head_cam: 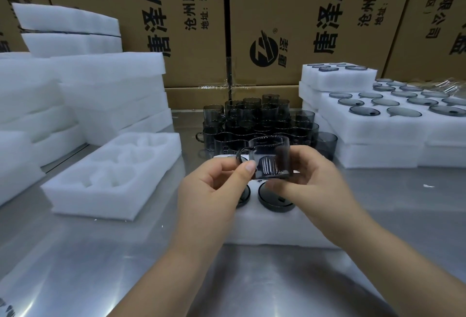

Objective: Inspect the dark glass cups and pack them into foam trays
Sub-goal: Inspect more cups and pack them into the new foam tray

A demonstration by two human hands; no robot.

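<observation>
Cup [271,157] of dark glass hangs over the foam tray [272,226] at the middle of the tabletop [100,266]. The left hand [214,190] pinches it by the handle and the right hand [315,180] grips its base. Loose cups [252,120] crowd the far edge.

Item under inspection: I held one dark glass cup [269,157] above the near foam tray [272,228], roughly upright, handle toward my left. My left hand [211,190] pinched it beside the handle; my right hand [310,180] gripped its lower wall. The glass was smoky, translucent and ribbed near the base. The tray lay flat on the table, with two seated cups [276,200] showing as dark rounds in their pockets, partly hidden by my hands. Behind it the loose cups [259,120] stood stacked in layers. An empty tray [111,178] lay to the left; packed trays [393,125] were stacked to the right.
</observation>
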